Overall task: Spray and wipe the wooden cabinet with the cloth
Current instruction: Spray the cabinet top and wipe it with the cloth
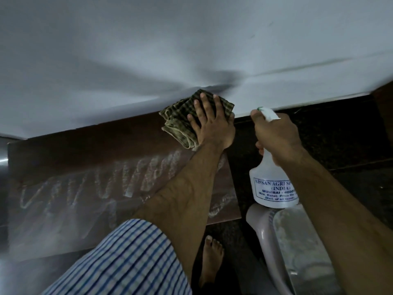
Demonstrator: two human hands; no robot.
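Pressing the checked cloth [176, 124] flat on the wooden cabinet [74, 158] at its far edge by the white wall [191, 39], the left grip [212, 122] is lying wide, fingers straight and spread. The right grip [274, 135] is curling round the neck of the spray bottle [274, 188], just beside the cabinet's right edge. Zigzag wet streaks [102, 188] are showing nearer the person; overlapping, even-pressured passes are probably what is needed to clear them.
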